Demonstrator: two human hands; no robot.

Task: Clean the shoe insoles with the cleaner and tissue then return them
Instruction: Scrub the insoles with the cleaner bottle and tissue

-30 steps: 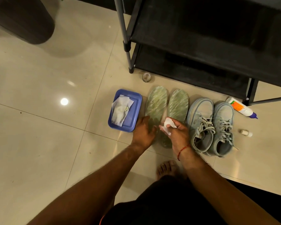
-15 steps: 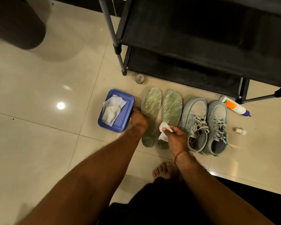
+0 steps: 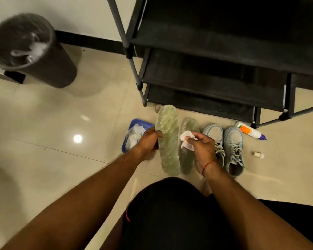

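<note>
Lifted from the floor [image 3: 61, 168], one insole [image 3: 168, 139] now hangs gripped by its edge in the left hand [image 3: 148, 142] while the right hand [image 3: 203, 147] bunches the tissue [image 3: 186, 139] beside it; wiping against so thin a grip could make it slip onto the second insole [image 3: 188, 157] below, beside the shoes [image 3: 232, 141].

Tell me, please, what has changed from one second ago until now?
The left hand has gripped the left insole by its edge and lifted it off the floor, toward the camera. The right hand still pinches the tissue over the right insole. The right insole, sneakers, blue tray and cleaner bottle lie where they were.
</note>
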